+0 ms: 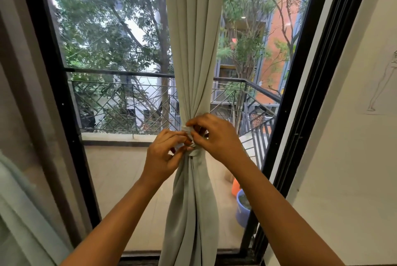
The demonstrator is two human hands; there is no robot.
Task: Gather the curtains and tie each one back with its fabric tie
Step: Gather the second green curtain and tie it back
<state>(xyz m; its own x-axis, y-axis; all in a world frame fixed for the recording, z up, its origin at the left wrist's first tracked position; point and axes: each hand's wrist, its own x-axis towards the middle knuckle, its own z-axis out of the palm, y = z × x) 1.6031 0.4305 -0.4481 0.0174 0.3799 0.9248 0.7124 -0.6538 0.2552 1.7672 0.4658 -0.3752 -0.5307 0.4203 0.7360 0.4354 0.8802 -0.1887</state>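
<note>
A pale grey-green curtain [194,51] hangs in front of the glass door, bunched into a narrow waist at mid height. A fabric tie [190,134] of the same pale cloth wraps that waist. My left hand [163,154] pinches the tie from the left with curled fingers. My right hand [217,137] comes in from the right, its fingertips pinching the tie at the front. Much of the tie is hidden behind my fingers. Below the waist the curtain spreads out again and falls to the sill.
A black-framed glass door [64,115] looks onto a balcony with a black railing [129,102]. Outside on the floor stand a blue bucket [242,207] and an orange one [235,186]. A second pale curtain [23,212] hangs at the left edge. A white wall [354,158] is on the right.
</note>
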